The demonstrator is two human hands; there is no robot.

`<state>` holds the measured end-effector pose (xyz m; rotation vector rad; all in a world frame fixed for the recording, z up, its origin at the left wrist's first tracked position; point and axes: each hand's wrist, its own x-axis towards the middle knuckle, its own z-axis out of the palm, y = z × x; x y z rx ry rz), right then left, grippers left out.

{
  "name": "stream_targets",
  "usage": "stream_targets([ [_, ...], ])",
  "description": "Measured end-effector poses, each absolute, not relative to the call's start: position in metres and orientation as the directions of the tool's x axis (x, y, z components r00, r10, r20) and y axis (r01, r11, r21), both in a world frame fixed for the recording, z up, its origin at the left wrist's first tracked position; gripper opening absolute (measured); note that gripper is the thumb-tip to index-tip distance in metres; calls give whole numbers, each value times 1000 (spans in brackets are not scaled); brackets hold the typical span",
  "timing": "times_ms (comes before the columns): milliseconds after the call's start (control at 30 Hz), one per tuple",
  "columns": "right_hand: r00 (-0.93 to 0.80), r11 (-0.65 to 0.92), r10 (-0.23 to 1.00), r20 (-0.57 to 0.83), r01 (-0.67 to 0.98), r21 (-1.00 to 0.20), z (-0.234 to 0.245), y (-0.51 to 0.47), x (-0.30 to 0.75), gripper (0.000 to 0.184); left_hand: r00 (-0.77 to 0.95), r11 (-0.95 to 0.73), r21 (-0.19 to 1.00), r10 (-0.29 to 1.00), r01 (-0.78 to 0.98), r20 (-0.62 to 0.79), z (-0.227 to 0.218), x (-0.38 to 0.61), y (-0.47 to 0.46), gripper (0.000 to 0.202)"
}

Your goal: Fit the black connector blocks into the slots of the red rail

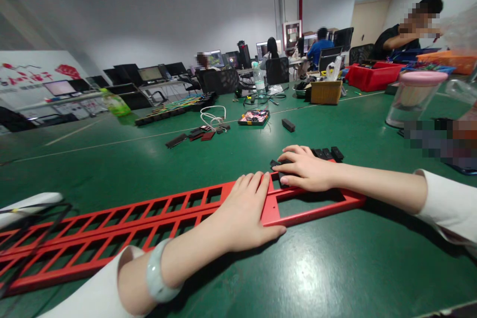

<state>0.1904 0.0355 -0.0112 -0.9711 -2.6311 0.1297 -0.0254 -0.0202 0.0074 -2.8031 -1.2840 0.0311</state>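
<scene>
A long red frame [149, 218] with two rows of rectangular openings lies flat on the green table [335, 268], running from the left edge to the middle. My left hand [246, 216] rests flat on it, fingers stretched out and together. My right hand [303, 168] lies over the frame's right end, fingers curled down on a small black block [282, 177] set in an opening. A short row of black blocks [328, 153] sits just behind that hand.
Farther back lie loose black and red pieces [197, 135], a white cable [212, 117], a small tray [254, 117] and a single black block [288, 124]. A pink-lidded clear jar [413, 97] stands right. Red bins [372, 75] and seated people fill the back.
</scene>
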Motion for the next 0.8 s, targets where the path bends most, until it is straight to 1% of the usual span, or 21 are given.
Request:
stream_targets([
  [367,-708,757,653,267,625,-192,-10,35,190,50,651,-650,-66,759,757,-6,10,-24,-22,96],
  [667,-724,766,641,256,623,-158,-9,35,188,50,644,-643,-74,765,762,-17,9,-23,-21,97],
  [800,-709,769,638,300,608,-198,-11,35,189,45,651,-650,-74,759,756,-11,10,-24,-20,97],
])
